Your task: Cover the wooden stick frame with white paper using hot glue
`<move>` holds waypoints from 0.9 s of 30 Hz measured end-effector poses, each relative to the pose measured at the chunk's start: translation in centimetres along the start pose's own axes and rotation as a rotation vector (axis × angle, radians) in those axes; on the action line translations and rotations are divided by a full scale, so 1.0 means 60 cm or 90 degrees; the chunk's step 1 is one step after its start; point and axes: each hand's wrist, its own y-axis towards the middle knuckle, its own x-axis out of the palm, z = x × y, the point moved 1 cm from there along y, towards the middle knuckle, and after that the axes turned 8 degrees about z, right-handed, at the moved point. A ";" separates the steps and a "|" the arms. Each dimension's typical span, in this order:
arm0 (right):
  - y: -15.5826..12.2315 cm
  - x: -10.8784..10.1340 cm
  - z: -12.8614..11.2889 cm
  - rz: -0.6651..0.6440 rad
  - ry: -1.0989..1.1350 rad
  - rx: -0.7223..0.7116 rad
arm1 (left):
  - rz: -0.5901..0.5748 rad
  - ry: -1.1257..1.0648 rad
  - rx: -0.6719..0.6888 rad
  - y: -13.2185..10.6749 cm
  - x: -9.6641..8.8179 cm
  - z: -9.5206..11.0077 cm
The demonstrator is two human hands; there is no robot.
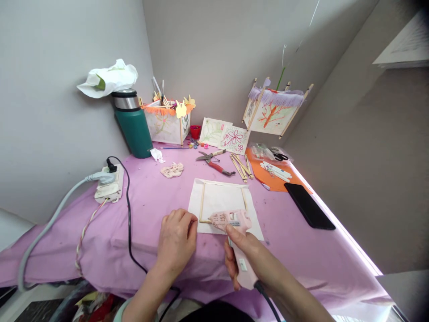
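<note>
My right hand (246, 248) is wrapped round the handle of a pale pink glue gun (234, 219). Its nozzle points left, at the lower left corner of a frame of thin wooden sticks (202, 201). The frame lies on a sheet of white paper (254, 219), and the gun's body covers part of its near side. Beside that same corner, at the paper's left edge, rests my left hand (177, 235) with curled fingers. The fingertips are hidden, so what they hold, if anything, does not show.
Behind the paper lie red-handled pruning shears (217, 167) and several cut sticks (241, 167). A green bottle (134, 127) stands left of a decorated pencil box (164, 127). A power strip (110, 185) with cables is at left; a black phone (309, 205) lies right. A paper lantern (273, 114) hangs behind.
</note>
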 end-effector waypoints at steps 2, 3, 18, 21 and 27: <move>-0.004 -0.002 -0.001 0.003 0.031 -0.032 | 0.012 -0.071 -0.033 -0.002 -0.010 0.008; -0.004 -0.001 -0.001 0.010 0.050 -0.055 | 0.006 -0.120 -0.057 -0.004 -0.017 0.017; 0.035 0.020 -0.029 0.095 -0.039 -0.300 | -0.164 -0.176 -0.201 0.075 -0.065 0.043; 0.030 -0.037 -0.013 0.205 -0.125 -0.306 | -0.160 0.114 -0.230 0.134 -0.073 -0.034; 0.012 -0.147 0.032 0.392 -0.379 -0.502 | -0.211 0.390 -0.240 0.170 -0.075 -0.120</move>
